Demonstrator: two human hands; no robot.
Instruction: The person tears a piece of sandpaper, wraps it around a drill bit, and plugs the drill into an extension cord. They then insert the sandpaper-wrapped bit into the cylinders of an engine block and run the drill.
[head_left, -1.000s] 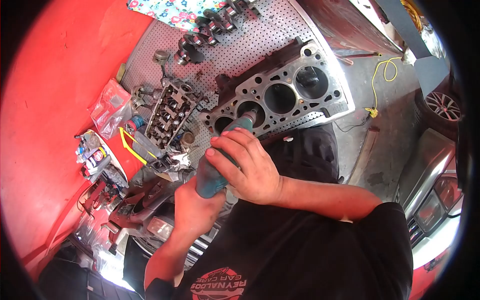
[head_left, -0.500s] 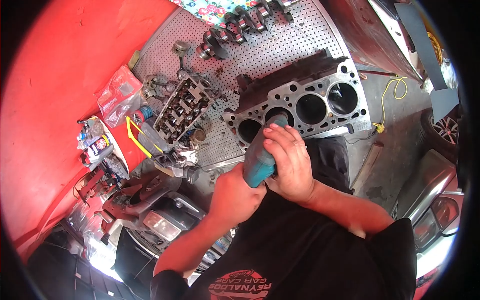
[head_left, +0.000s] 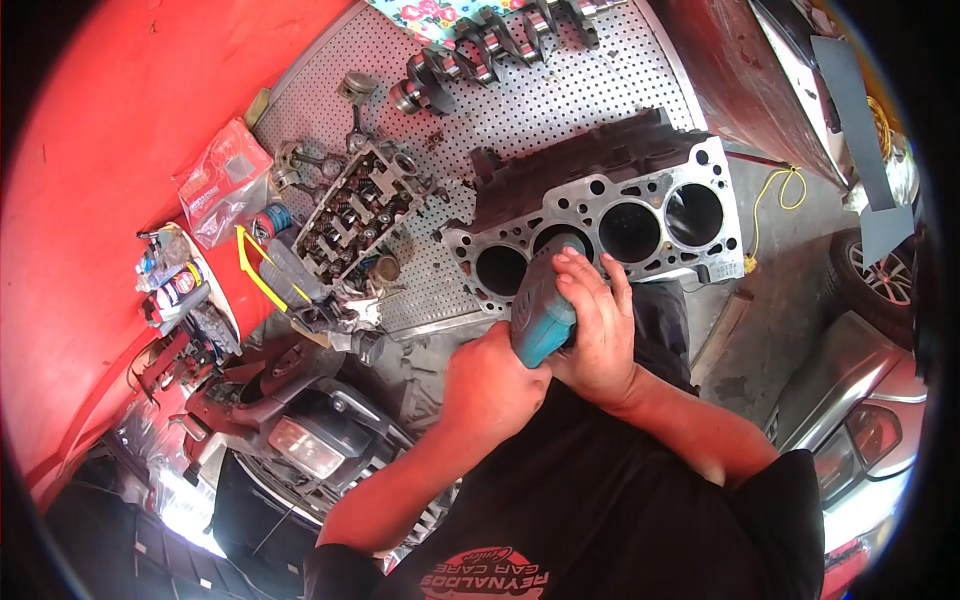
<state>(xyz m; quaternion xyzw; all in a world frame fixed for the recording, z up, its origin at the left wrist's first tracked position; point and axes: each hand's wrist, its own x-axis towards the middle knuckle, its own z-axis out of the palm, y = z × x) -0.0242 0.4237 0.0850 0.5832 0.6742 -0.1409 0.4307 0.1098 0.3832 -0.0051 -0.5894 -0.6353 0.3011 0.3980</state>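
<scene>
A teal and black power drill point(head_left: 542, 318) points down at the second cylinder bore from the left of a metal engine block point(head_left: 650, 190). Its front end overlaps that bore, and its tip is hidden. My left hand point(head_left: 493, 385) is wrapped round the rear of the drill. On the other side, my right hand point(head_left: 598, 325) grips the drill body, its fingers reaching forward along the housing. The block lies with its row of round bores facing me.
The perforated metal table point(head_left: 420, 300) bears a crankshaft point(head_left: 490, 50), a cylinder head point(head_left: 360, 210) and pistons with rods point(head_left: 355, 95). A red plastic-wrapped box point(head_left: 225, 180) and bottles stand left. A headlight assembly point(head_left: 305, 445) sits below; a car wheel point(head_left: 880, 265) is at right.
The rear of the drill and both hands have swung slightly right, its front staying over the same bore. The whole view has shifted a little. Both hands keep their grip.
</scene>
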